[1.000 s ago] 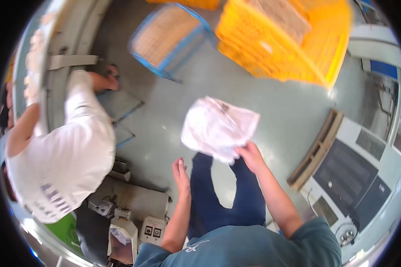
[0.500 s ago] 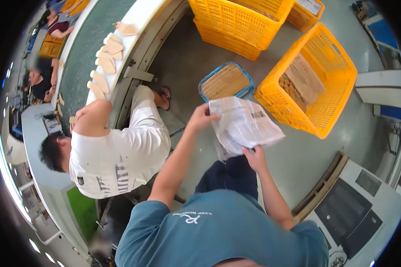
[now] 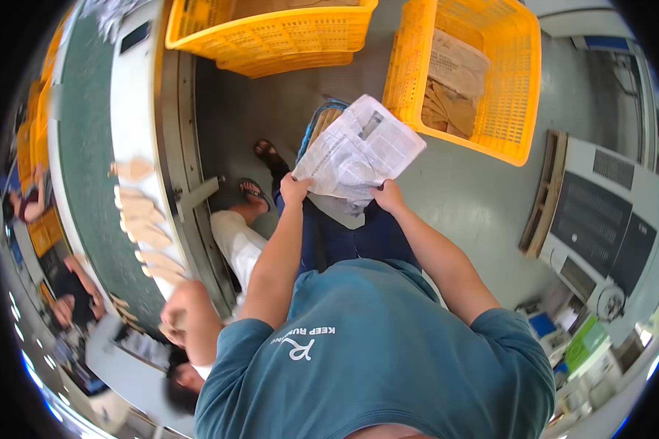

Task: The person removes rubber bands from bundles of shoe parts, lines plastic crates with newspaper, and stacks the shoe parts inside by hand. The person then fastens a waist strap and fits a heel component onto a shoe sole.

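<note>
A creased sheet of newspaper [image 3: 359, 150] is spread out in front of my body, tilted, with its far corner up toward the yellow crates. My left hand [image 3: 295, 190] pinches its near left corner. Along the near right edge, my right hand [image 3: 389, 196] grips the same sheet with the thumb on top. Partly hidden behind the paper is a blue-rimmed basket [image 3: 302, 140] on the floor, with brown flat pieces [image 3: 325, 121] in it.
A yellow crate [image 3: 523, 110] holding paper and brown pieces stands ahead right; stacked yellow crates [image 3: 285, 38] stand ahead left. At left, a co-worker [image 3: 190, 314] sits by a conveyor table [image 3: 133, 102] with several beige pieces [image 3: 140, 219]. A grey machine [image 3: 600, 205] stands right.
My view has swung to the right. The newspaper has come up flatter and turned, now covering much of the blue-rimmed basket. My left hand has come down nearly level with my right.
</note>
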### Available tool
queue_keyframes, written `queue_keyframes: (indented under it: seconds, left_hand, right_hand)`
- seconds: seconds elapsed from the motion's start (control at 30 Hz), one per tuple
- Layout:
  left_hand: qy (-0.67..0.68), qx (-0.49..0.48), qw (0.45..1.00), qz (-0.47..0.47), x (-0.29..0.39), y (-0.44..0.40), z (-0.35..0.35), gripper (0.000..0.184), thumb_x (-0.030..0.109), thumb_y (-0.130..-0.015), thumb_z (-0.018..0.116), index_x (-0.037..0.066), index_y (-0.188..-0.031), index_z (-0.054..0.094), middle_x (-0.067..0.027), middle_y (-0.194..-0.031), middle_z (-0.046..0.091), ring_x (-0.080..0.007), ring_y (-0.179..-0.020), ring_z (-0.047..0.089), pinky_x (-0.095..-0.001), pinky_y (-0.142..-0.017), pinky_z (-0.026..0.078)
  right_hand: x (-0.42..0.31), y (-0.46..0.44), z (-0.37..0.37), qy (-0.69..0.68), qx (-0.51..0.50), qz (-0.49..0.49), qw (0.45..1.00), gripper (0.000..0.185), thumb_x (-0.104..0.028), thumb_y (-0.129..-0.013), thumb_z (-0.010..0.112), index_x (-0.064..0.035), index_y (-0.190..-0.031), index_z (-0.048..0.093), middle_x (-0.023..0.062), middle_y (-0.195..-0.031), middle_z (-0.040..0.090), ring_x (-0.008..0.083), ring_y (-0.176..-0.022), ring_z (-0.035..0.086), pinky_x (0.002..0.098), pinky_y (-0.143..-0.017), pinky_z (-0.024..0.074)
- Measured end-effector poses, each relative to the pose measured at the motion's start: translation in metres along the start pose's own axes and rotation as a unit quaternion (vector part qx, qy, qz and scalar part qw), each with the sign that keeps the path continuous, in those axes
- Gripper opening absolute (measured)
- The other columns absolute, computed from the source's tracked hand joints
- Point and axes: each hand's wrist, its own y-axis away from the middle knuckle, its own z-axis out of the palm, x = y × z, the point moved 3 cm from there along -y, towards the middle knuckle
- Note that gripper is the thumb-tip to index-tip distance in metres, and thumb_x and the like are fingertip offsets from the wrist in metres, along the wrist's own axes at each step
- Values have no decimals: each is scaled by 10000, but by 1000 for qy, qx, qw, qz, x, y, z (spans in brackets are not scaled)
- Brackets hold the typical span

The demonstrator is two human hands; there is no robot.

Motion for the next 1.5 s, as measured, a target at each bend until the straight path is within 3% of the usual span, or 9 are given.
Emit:
queue_keyframes:
  seconds: [0.17, 0.3, 0.4, 0.47, 0.7, 0.93, 1.03, 1.33, 1.5]
  left_hand:
    - [-276, -52, 958, 62, 26, -37, -18, 666, 263, -663, 895, -17, -1215, 649, -243, -1115, 746, -416, -1066, 729, -459, -936, 591]
    - [-343, -196, 900, 185, 52, -76, -79, 889, 344, -732, 897, -16, -1413, 452, -266, -1243, 676, -474, -1150, 662, -486, -1008, 552]
    - [-281, -280, 897, 194, 107, -100, -151, 645, 312, -836, 852, -3, -1321, 565, -224, -1237, 694, -365, -1128, 704, -439, -982, 568]
    - [-253, -307, 897, 189, 143, -115, -188, 409, 267, -912, 798, 4, -1195, 664, -175, -1184, 738, -272, -1071, 743, -388, -947, 584]
    - [-219, -343, 888, 215, 169, -149, -261, 262, 201, -942, 753, 18, -1121, 701, -160, -1048, 772, -271, -968, 768, -379, -890, 605]
    - [-304, -360, 844, 257, 209, -160, -306, 273, 232, -935, 757, 27, -1109, 712, -162, -1047, 765, -290, -969, 765, -395, -881, 600]
    - [-323, -306, 846, 292, 224, -182, -331, 275, 243, -925, 765, 29, -1091, 716, -164, -1034, 759, -298, -960, 757, -408, -887, 593]
    - [-240, -207, 907, 278, 276, -201, -377, 271, 202, -979, 732, 1, -1160, 705, -146, -1059, 771, -237, -973, 755, -355, -894, 590]
    - [-171, -260, 927, 207, 278, -194, -363, 273, 188, -1002, 712, -5, -1196, 699, -129, -1076, 764, -196, -1009, 731, -324, -921, 571]
  right_hand:
    - [-11, -30, 45, 30, 135, 59, 989, 288, -217, -807, 774, 9, -985, 751, 210, -939, 764, 380, -946, 753, 476, -867, 588]
    - [-65, -17, 40, 171, 76, 406, 894, 568, -236, -836, 760, -72, -1360, 618, 236, -1433, 575, 447, -1308, 587, 498, -1033, 538]
    - [-134, -11, 36, 135, 153, 453, 868, 687, -280, -881, 728, -92, -1500, 495, 218, -1611, 383, 462, -1411, 459, 513, -1119, 472]
    - [-170, -31, 49, 158, 177, 361, 902, 731, -303, -865, 757, -205, -1533, 478, 223, -1607, 361, 450, -1427, 444, 516, -1122, 472]
    - [-279, -85, 128, 176, 3, 212, 961, 645, -370, -862, 745, -377, -1484, 574, 143, -1670, 310, 442, -1476, 381, 541, -1146, 437]
    - [-272, -53, 142, 85, -101, 297, 946, 496, -425, -878, 680, -222, -1329, 715, 147, -1434, 638, 381, -1304, 611, 536, -1064, 504]
    - [-206, -45, 176, 95, -120, 228, 961, 412, -454, -881, 725, -183, -1190, 762, 144, -1140, 771, 348, -1071, 729, 478, -955, 575]
    - [-254, -62, 110, -108, -83, 168, 976, 278, -281, -992, 698, -59, -1154, 740, 80, -914, 759, 146, -802, 718, 298, -763, 575]
    - [-332, -100, -37, -308, 151, 11, 939, 280, -186, -1029, 669, -35, -1265, 690, 30, -976, 735, 117, -865, 691, 289, -762, 558]
